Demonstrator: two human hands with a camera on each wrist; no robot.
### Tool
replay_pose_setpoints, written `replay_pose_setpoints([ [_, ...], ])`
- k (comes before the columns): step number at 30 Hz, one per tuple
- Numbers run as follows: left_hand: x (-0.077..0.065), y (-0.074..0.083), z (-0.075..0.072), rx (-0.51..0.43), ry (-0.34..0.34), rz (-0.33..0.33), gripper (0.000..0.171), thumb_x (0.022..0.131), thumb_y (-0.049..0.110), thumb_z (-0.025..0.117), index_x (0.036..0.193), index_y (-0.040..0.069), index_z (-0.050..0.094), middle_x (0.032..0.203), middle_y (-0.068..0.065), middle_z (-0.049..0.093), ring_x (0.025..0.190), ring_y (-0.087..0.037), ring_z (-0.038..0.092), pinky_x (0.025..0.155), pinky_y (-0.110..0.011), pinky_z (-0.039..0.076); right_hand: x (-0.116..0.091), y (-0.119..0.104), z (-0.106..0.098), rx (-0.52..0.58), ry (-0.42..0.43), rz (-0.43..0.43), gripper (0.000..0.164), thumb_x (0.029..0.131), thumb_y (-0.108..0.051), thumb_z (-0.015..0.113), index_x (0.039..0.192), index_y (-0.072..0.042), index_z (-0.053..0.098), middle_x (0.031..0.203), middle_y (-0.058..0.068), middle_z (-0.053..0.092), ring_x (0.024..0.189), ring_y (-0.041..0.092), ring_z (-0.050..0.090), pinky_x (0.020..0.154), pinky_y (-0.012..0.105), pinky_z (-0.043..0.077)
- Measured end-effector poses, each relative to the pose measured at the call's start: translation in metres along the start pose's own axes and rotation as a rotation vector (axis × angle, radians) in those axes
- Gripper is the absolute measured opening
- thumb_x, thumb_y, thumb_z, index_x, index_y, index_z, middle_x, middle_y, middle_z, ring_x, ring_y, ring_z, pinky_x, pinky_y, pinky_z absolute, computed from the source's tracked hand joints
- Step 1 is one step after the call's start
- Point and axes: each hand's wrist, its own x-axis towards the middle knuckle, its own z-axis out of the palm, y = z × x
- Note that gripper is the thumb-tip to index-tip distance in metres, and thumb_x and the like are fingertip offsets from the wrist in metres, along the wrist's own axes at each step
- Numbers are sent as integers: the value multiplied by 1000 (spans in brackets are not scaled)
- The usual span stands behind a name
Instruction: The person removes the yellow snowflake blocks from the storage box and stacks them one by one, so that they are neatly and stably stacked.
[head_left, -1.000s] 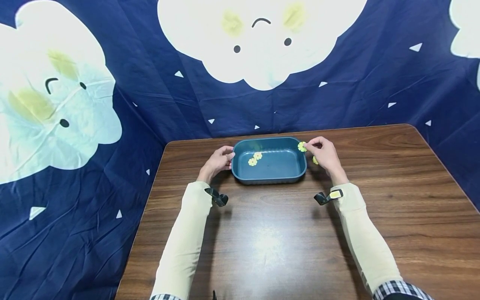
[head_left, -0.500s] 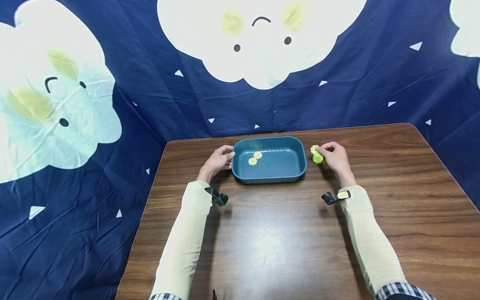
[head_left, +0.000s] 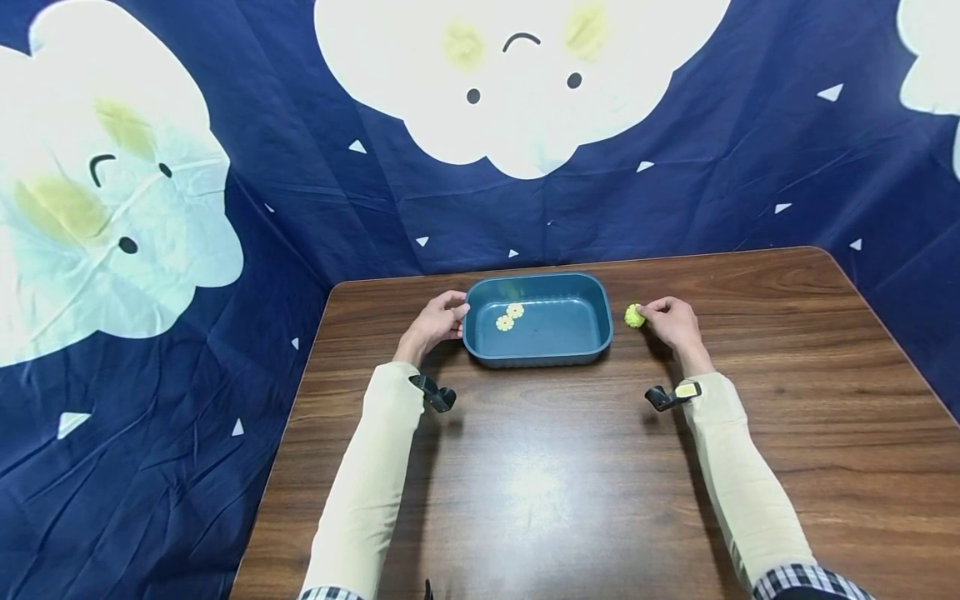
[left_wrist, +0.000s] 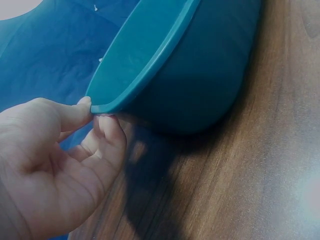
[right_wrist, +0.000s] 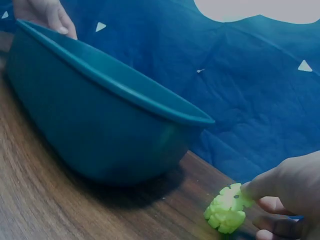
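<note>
In the head view my left hand (head_left: 437, 321) pinches the left end rim of a teal plastic basin (head_left: 537, 363). The left wrist view shows the thumb over the rim and the fingers curled beneath it. Two pale yellow flower-shaped pieces (head_left: 505, 322) lie flat inside the basin, their edges meeting. Just right of the basin, my right hand (head_left: 672, 323) pinches a yellow-green flower-shaped piece (right_wrist: 236, 196) between thumb and finger. This piece sits right at the top of a small yellow-green stack (right_wrist: 225, 220) on the table.
The basin stands near the back edge of the brown wooden table (head_left: 750, 375). Behind and to the left hangs a dark blue cloth (head_left: 480, 212) with white clouds. A black wrist mount (head_left: 435, 394) is strapped to each forearm.
My right hand has moved right from the basin's right rim with the flower-shaped piece, then lowered it onto the stack. The left hand and basin have not moved.
</note>
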Motion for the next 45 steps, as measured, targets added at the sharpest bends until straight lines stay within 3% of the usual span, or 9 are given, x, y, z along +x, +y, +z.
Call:
replay_pose_setpoints([
  [5, 0, 0, 1, -3, 3, 3, 33, 101, 14, 46, 134, 7, 45, 85, -6, 51, 67, -13, 51, 61, -23, 48, 3, 4, 3, -44, 32, -4, 35, 92, -34, 58, 103, -1, 62, 118, 21, 59, 114, 38, 50, 100, 46, 39],
  [23, 1, 0, 0, -9, -5, 5, 36, 101, 14, 46, 136, 7, 44, 81, -4, 51, 64, -12, 50, 61, -24, 48, 6, 9, 8, -94, 127, -69, 29, 90, -28, 61, 101, -1, 64, 108, 22, 63, 110, 40, 53, 97, 47, 39],
  [31, 2, -1, 1, -19, -1, -6, 34, 101, 13, 46, 135, 7, 44, 86, -8, 50, 65, -13, 51, 60, -23, 48, 5, 9, 6, -77, 158, -77, 29, 94, -27, 56, 102, 0, 62, 106, 21, 62, 107, 39, 54, 96, 47, 40],
  [39, 2, -2, 1, -26, 4, -3, 35, 101, 12, 47, 135, 7, 44, 82, -6, 50, 64, -13, 50, 59, -23, 47, 2, -4, 1, -41, 188, -107, 29, 92, -19, 47, 107, 1, 61, 105, 20, 60, 103, 37, 53, 92, 45, 40],
  [45, 2, -1, 1, -19, 9, -1, 34, 101, 13, 47, 134, 7, 45, 84, -7, 50, 64, -12, 50, 60, -23, 48, -2, -22, 2, -21, 202, -167, 26, 91, -17, 48, 105, -1, 63, 102, 19, 59, 98, 35, 54, 89, 43, 40],
])
